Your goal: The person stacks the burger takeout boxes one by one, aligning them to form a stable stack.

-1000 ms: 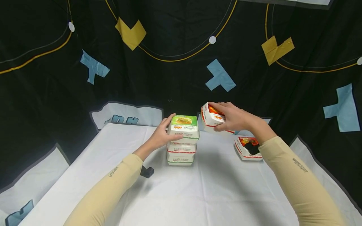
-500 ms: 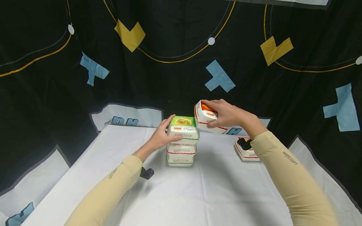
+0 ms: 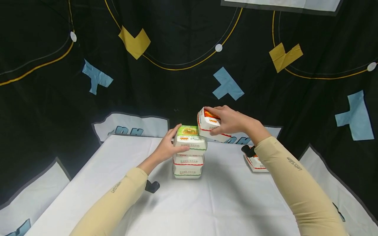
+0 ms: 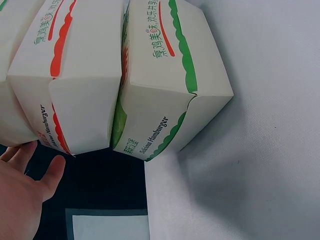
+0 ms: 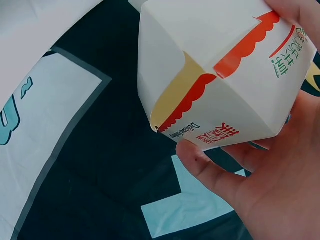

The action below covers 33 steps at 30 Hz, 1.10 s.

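Note:
A stack of burger boxes stands on the white-covered table. At its bottom is a green-trimmed box (image 3: pixel 187 172), with a red-trimmed box (image 3: pixel 188 160) above that and a green-topped box (image 3: pixel 192 143) uppermost. My left hand (image 3: pixel 166 149) grips the uppermost box from its left, thumb across the front; its other fingers are partly hidden behind. Raised and tilted just right of the stack top, a red-topped burger box (image 3: pixel 208 123) is held in my right hand (image 3: pixel 231 121). The right wrist view shows that box (image 5: pixel 172 37) with its lid flap slightly gaping at one corner.
Another red-topped burger box (image 3: pixel 256 164) lies on the table at the right, partly covered by the right forearm and a black wrist mount (image 3: pixel 248 151). Behind the table (image 3: pixel 177 209) hangs a black curtain (image 3: pixel 183 91) with taped-on shapes.
My right hand has carried the red-topped box leftward, up to the edge of the stack's top. The left hand keeps its grip on the uppermost box. The head view has tipped slightly upward.

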{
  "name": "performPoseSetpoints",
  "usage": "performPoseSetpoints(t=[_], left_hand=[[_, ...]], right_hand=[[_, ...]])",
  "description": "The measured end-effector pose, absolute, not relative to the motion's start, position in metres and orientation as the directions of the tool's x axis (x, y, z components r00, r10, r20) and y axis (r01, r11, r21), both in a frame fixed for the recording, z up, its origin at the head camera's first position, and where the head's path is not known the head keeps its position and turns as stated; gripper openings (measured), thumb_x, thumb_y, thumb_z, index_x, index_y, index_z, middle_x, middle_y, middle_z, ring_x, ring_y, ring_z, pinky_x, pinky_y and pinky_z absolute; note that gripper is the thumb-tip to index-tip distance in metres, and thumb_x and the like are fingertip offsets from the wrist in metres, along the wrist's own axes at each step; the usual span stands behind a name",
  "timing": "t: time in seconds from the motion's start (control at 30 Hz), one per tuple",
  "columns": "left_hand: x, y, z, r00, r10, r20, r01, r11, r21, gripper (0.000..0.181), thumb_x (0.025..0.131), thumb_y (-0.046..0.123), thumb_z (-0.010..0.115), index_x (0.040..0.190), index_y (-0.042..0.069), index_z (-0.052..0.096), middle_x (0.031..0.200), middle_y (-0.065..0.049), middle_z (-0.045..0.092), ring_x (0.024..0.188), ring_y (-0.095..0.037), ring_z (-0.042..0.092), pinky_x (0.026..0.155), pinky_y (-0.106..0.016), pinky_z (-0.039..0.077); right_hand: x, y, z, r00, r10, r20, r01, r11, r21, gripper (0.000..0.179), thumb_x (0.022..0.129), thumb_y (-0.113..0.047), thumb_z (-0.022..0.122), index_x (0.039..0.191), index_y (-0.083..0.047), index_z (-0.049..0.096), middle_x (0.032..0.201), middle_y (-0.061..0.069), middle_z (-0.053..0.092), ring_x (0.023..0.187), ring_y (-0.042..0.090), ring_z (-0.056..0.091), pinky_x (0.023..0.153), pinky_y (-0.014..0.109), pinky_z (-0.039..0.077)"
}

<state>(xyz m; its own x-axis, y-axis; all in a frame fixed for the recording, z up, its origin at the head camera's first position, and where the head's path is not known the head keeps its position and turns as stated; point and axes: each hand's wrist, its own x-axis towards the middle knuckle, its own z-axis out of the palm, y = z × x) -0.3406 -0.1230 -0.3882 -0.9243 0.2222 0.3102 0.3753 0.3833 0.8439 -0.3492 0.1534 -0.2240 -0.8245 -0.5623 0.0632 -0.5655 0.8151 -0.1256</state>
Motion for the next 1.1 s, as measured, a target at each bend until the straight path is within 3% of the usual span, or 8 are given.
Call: performPoseSetpoints(t=[0.53, 1.1], left_hand=[[-0.339, -0.126, -0.387, -0.916, 0.252, 0.312, 0.39, 0.374, 0.841, 0.104, 0.077, 0.051, 0.085, 0.158, 0.041, 0.022, 0.159, -0.003, 0.029, 0.136, -0.027, 0.042, 0.106, -0.05, 0.047], [-0.337, -0.123, -0.383, -0.917, 0.246, 0.313, 0.385, 0.352, 0.853, 0.103, 0.078, 0.045, 0.086, 0.159, 0.035, 0.023, 0.149, -0.003, 0.036, 0.13, -0.026, 0.045, 0.104, -0.049, 0.049]], right_hand=[[-0.351, 0.122, -0.218, -0.815, -0.576, 0.056, -0.579, 0.811, -0.083, 0.092, 0.081, -0.05, 0.075, 0.158, -0.035, 0.028, 0.154, 0.003, 0.041, 0.13, 0.025, 0.037, 0.092, 0.041, 0.054], [-0.347, 0.096, -0.211, -0.792, -0.61, 0.04, -0.611, 0.79, -0.054, 0.089, 0.08, -0.051, 0.075, 0.156, -0.034, 0.033, 0.147, -0.001, 0.047, 0.129, 0.022, 0.036, 0.082, 0.036, 0.056]])
